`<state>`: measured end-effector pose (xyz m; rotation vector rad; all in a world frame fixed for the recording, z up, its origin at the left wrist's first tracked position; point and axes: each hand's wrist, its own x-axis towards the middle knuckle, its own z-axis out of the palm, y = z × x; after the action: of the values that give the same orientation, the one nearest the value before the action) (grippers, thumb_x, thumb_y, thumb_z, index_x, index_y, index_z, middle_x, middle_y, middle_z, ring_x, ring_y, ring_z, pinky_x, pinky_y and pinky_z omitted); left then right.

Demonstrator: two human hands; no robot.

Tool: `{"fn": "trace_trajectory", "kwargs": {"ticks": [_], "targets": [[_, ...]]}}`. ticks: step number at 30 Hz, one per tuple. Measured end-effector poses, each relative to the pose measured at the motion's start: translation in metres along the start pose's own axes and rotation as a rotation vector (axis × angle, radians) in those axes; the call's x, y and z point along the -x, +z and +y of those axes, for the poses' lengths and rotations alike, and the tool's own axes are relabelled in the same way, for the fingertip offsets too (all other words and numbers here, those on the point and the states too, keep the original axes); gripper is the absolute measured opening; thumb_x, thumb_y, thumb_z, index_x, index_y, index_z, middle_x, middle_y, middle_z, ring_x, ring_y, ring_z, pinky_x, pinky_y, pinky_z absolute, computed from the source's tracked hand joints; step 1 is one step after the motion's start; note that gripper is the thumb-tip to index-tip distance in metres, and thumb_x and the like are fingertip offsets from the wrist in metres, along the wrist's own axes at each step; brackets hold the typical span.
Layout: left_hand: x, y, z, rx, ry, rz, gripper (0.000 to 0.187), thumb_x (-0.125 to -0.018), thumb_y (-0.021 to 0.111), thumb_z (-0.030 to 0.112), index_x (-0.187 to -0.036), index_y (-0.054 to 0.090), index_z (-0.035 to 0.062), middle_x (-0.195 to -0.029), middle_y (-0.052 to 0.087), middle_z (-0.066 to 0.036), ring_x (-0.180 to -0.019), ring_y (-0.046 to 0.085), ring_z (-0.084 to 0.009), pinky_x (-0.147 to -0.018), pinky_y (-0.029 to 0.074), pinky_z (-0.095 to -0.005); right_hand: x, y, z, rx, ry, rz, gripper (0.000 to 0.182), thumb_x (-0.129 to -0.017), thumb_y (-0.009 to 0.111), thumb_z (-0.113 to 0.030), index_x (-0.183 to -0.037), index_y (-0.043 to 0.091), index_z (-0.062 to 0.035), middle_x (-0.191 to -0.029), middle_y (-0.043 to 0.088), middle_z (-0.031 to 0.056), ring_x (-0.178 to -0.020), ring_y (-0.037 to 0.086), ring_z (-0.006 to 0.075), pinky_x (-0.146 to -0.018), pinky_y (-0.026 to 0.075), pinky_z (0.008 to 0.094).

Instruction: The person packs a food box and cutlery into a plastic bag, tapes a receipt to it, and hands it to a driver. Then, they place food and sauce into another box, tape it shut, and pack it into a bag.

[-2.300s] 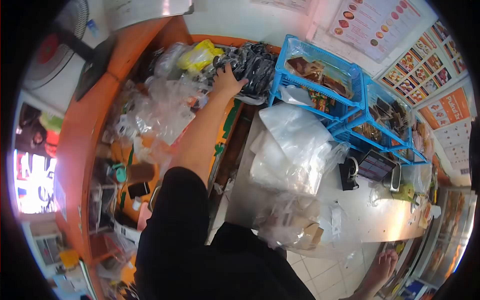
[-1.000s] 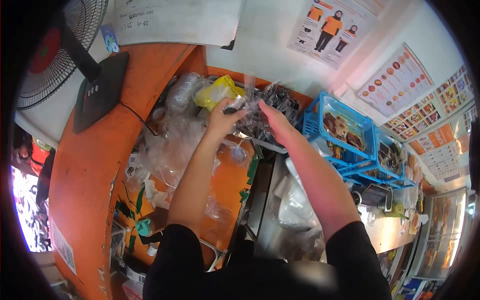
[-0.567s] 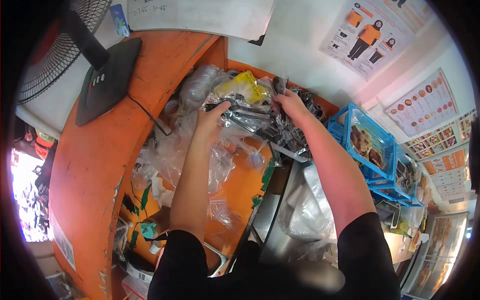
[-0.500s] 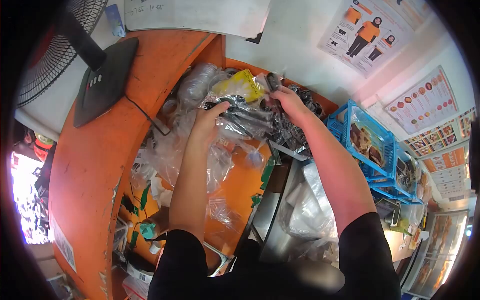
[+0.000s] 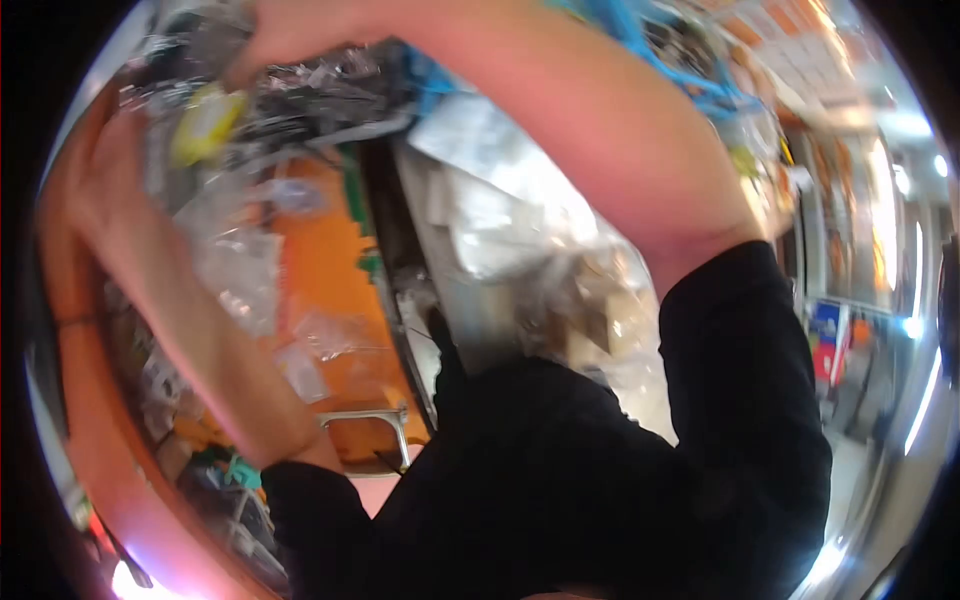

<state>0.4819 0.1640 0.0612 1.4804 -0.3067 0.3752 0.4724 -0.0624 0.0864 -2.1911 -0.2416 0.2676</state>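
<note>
Blurred by motion, my right hand (image 5: 290, 38) is at the upper left, its fingers bent against a dark, shiny plastic bag (image 5: 205, 45). What is inside the bag cannot be made out. My left hand (image 5: 108, 165) is at the far left beside the same heap of plastic, its fingers too smeared to show their hold. Between the two hands lies a yellow packet (image 5: 208, 125). More dark plastic packaging (image 5: 335, 95) is bunched under my right forearm.
Clear plastic bags (image 5: 235, 270) lie on the orange surface (image 5: 335, 260). White plastic bags (image 5: 490, 200) are piled to the right of it. A blue crate (image 5: 620, 35) stands at the top. An orange counter edge (image 5: 75, 340) curves along the left, and a metal frame (image 5: 365, 415) is near my body.
The view has swung right and down, so hands and heap now appear at the upper left. My hands are raised and farther apart. The fan and most of the posters have left view.
</note>
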Motion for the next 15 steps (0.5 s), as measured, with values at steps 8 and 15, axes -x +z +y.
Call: {"fn": "trace_trajectory", "kwargs": {"ticks": [8, 15], "targets": [[0.192, 0.105, 0.011, 0.509, -0.166, -0.275, 0.054, -0.099, 0.062, 0.016, -0.146, 0.044, -0.0009, -0.15, 0.045, -0.016, -0.137, 0.047, -0.0278, -0.115, 0.041, -0.0454, 0.272, -0.069, -0.031, -0.008, 0.161, 0.058, 0.045, -0.084, 0.08, -0.036, -0.115, 0.07, -0.0049, -0.086, 0.07, 0.0027, -0.07, 0.063, 0.0148, -0.063, 0.053, 0.0341], [0.21, 0.14, 0.065, 0.533, -0.598, -1.015, 0.046, -0.097, 0.068, 0.005, -0.142, 0.055, 0.0018, -0.125, 0.068, -0.01, -0.113, 0.065, -0.0209, -0.096, 0.053, -0.035, 0.376, -0.025, -0.012, -0.582, 0.102, 0.035, 0.037, -0.091, 0.077, -0.02, -0.117, 0.063, 0.0025, -0.099, 0.072, 0.0063, -0.088, 0.068, 0.0143, -0.08, 0.055, 0.0322]]}}
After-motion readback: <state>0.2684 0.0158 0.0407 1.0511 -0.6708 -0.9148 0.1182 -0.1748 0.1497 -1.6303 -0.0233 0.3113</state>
